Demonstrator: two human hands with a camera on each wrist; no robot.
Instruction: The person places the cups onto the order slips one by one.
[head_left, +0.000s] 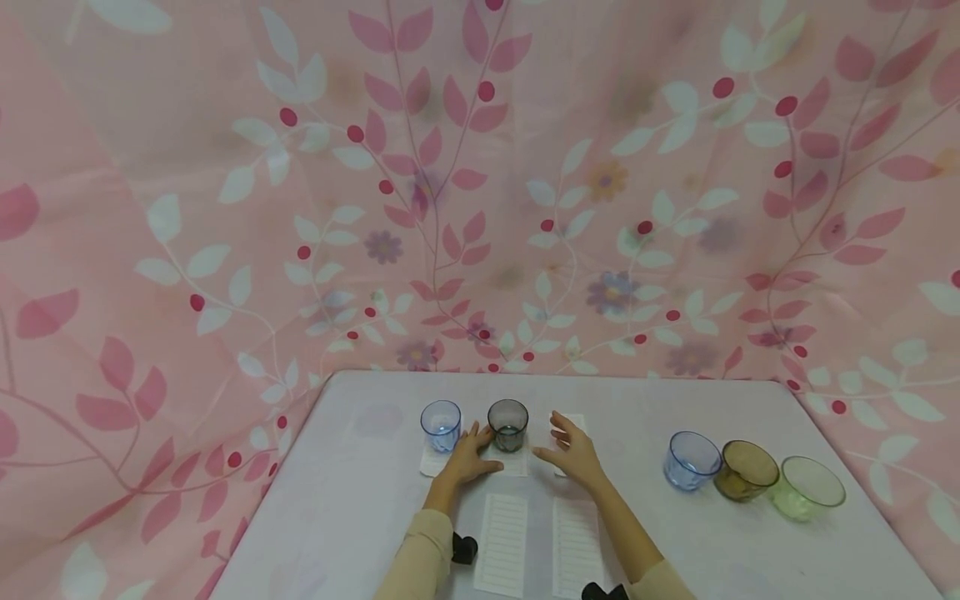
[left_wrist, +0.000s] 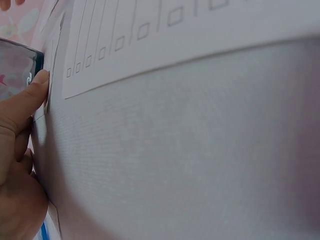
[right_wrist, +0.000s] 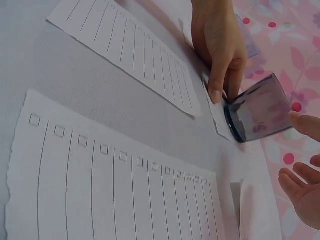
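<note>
A smoky grey glass stands upright on a small white paper sheet. Just left of it, a blue glass stands on a similar sheet. My left hand is between the two glasses, its thumb down by the paper at the grey glass's base. Whether its other fingers touch the glass is hard to tell. To the right of the grey glass, my right hand is raised with spread, slightly bent fingers and holds nothing. Under and behind it lies another white sheet, partly hidden.
Two lined sheets with small checkboxes, a left one and a right one, lie nearer me. At the table's right stand a blue glass, an amber glass and a green glass. Floral pink fabric hangs behind the table.
</note>
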